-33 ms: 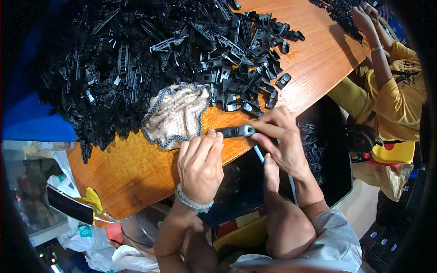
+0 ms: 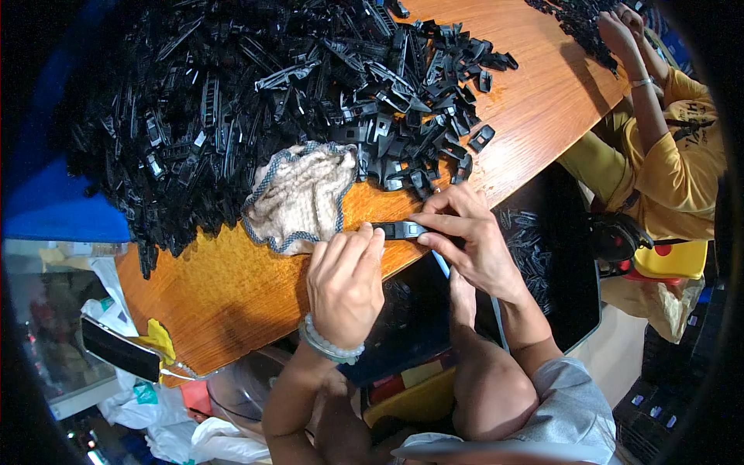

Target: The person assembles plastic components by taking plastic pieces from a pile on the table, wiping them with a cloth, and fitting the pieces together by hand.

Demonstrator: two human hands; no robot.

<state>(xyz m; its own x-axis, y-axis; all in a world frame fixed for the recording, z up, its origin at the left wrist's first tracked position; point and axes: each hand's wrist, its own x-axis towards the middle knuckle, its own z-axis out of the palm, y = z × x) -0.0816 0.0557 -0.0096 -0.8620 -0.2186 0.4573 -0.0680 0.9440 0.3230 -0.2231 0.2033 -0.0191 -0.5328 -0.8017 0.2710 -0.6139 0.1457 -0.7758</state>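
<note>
My left hand [image 2: 345, 283], with a pale beaded bracelet on its wrist, grips the left end of a small black plastic part [image 2: 399, 230] at the table's near edge. The thumb and fingers of my right hand [image 2: 473, 244] pinch the part's right end. A greyish, shinier piece shows at that right end; whether it is separate from the rest I cannot tell. Just beyond my left hand lies a crumpled beige cloth [image 2: 302, 198] with a blue-checked edge. A large heap of black plastic parts [image 2: 225, 101] spreads behind it, with short box-shaped pieces [image 2: 434, 116] at its right side.
The wooden table [image 2: 201, 287] slants across the view. Under its edge sits a dark bin [image 2: 535, 256] holding more black parts. At the left, a phone [image 2: 120, 349] stands by the table corner. A person in a yellow shirt [image 2: 682, 155] sits at the right.
My right hand and the black plastic part have shifted slightly left and toward me. The right fingers sit closer to my left hand. The cloth stays put.
</note>
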